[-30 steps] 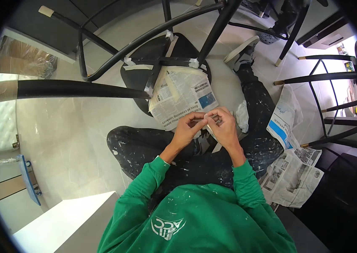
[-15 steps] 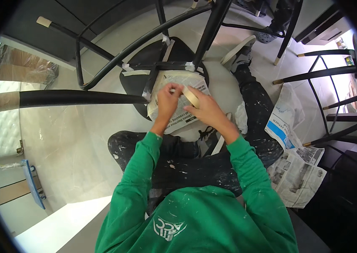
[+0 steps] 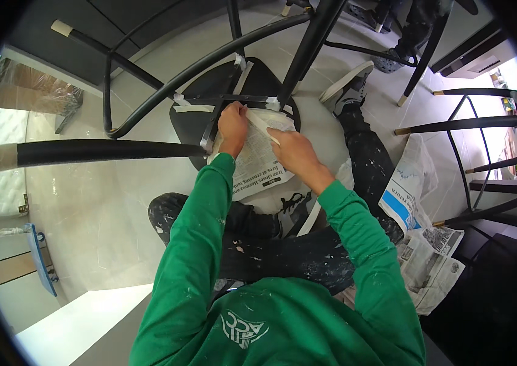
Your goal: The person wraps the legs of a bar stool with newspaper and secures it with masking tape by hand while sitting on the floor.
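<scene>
Left hand (image 3: 233, 125) and right hand (image 3: 294, 150) pinch a strip of tape (image 3: 262, 124) stretched over newspaper (image 3: 257, 163) on an overturned chair (image 3: 222, 91)

Two hands — the left hand (image 3: 233, 125) and the right hand (image 3: 295, 152) — meet on one strip of tape (image 3: 262, 124). One newspaper sheet (image 3: 258, 165) covers one overturned chair (image 3: 209, 91); two loose newspapers (image 3: 429, 256) lie on the floor (image 3: 118, 195).
</scene>
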{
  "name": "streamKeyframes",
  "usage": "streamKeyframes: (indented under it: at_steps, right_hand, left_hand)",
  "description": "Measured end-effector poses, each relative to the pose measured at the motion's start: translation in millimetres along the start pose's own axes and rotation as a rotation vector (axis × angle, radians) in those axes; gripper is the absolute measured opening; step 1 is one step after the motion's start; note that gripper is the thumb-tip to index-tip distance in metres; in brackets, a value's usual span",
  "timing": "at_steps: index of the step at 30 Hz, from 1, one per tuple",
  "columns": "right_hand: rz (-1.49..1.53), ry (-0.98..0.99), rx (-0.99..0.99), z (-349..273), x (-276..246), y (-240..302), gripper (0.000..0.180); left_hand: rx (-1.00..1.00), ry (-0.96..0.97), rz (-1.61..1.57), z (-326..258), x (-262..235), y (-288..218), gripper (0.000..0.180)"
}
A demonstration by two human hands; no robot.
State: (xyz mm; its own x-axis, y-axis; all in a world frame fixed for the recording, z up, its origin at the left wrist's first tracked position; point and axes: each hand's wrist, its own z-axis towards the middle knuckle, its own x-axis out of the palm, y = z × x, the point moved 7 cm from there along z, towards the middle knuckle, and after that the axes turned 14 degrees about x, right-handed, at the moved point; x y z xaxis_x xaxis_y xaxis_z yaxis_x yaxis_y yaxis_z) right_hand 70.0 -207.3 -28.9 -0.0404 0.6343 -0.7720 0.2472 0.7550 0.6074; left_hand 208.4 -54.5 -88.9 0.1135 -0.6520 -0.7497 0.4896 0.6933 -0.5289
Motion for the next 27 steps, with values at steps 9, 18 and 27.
streamKeyframes:
  at_steps: [9,18,27]
  right_hand:
    - [-0.049,0.027,-0.013,4,12,-5,0.038]
    - [-0.033,0.028,0.027,-3,13,-11,0.039]
    - [-0.05,0.006,0.027,-5,20,-20,0.037]
  left_hand:
    - [0.076,-0.023,0.003,-11,-2,4,0.014]
    - [0.123,-0.074,-0.066,-22,-2,6,0.012]
    - [0.094,-0.076,-0.091,-23,-6,-2,0.011]
